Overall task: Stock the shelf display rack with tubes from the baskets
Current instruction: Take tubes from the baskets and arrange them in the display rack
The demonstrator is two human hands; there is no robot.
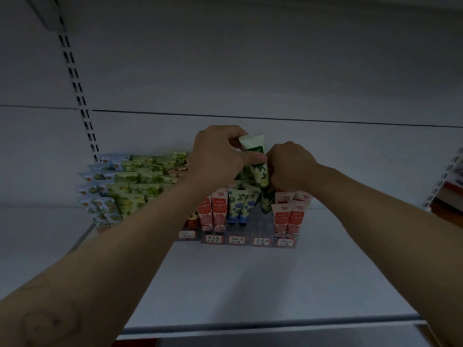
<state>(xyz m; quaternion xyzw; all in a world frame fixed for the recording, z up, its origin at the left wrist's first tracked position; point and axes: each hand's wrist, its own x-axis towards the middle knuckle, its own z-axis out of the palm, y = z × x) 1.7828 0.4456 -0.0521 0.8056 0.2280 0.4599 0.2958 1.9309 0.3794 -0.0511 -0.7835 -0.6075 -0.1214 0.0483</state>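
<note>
Mostly stocked: one lane of the rack is short.
Your shelf (225,284) carries the display rack (260,230), with stacked cartons (130,181) just left of it. Pink tubes (215,209), blue floral tubes (240,204) and a second pink lane (288,214) fill to the front. The lane between has bare front slots, so I'd judge that's what's left. Baskets aren't in view. Your left hand (215,156) pinches the green tube (258,159), upright above that lane's back rows. Your right hand (290,164) is curled against its lower end; can't tell what it grips.
</note>
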